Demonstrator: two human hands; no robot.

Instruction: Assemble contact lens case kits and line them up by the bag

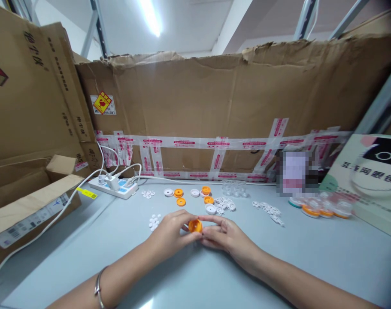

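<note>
Between my two hands, just above the grey table, is a round orange plastic cup-like part [195, 226], its hollow side facing me. My left hand [174, 231] grips its left side with thumb and fingers. From the right, my right hand [222, 234] closes its fingertips on the same part; whether they pinch a second small piece is hidden. Small white discs [154, 222] lie just left of my left hand. Beyond the hands are orange rings [181, 201], white round parts [210, 209] and a pile of small white pieces [225, 204].
A white power strip [113, 185] with cables sits at the back left, beside an open cardboard box [34, 206]. Clear domes [235, 189] stand at the back. Finished-looking domed pieces [325, 206] are by a printed box [369, 184] at right. Large cardboard [195, 98] walls the back.
</note>
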